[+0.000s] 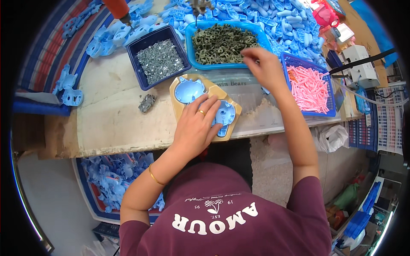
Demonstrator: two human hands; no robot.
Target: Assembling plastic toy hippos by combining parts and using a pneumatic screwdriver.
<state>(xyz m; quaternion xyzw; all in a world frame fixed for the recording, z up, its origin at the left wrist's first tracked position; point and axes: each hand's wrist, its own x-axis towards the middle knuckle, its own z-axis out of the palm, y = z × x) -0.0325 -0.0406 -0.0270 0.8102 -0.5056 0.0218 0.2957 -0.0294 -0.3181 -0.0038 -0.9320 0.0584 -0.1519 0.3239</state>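
Note:
A tan fixture (176, 110) holds light-blue moulded plastic shells, a rounded one (190, 90) and a second one (225, 114) with screw posts and a narrow stem. Across the fixture between them lies my left hand (196, 121), fingers stretched out and resting on the second shell. My right hand (267, 68) is at the right front corner of a bright blue tray (213, 66) full of small dark green parts (224, 42). Its fingers are curled together; whatever lies between the fingertips is too small to make out.
A navy bin (139, 79) of small metal screws stands left of the tray, a loose screw pile (147, 103) near it. Right, a blue basket (309, 112) holds pink sticks. Blue parts (286, 25) heap behind; an orange-red tool (117, 8) hangs above. More blue pieces (111, 179) fill a container below.

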